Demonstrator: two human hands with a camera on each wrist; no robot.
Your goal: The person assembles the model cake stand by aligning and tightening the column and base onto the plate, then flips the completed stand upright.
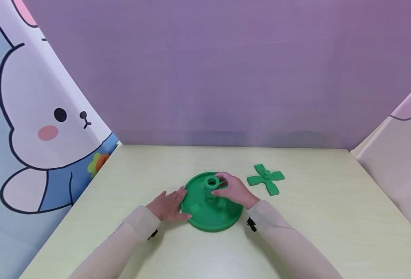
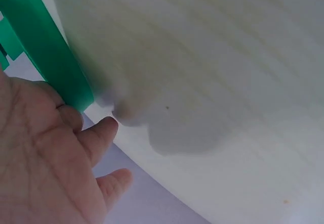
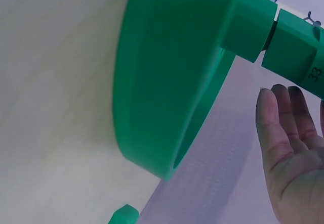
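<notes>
A round green dish [image 1: 205, 223] with a raised rim lies on the table. From its middle rises a green hollow cylinder [image 1: 210, 190], marked "33" in the right wrist view, where a narrow gap parts it from the green post [image 3: 248, 24] below. My right hand [image 1: 235, 190] pinches this cylinder from the right between thumb and fingers. At the dish's left edge, my left hand [image 1: 168, 205] rests with its fingers extended against the rim. A flat green four-armed cross [image 1: 266, 175] with a central knob lies to the right, untouched.
The pale wooden tabletop [image 1: 317, 217] ends at a purple backdrop [image 1: 226, 77]. On the left hangs a cloth printed with a cartoon rabbit [image 1: 34, 97], and a pale cloth [image 1: 401, 162] hangs on the right.
</notes>
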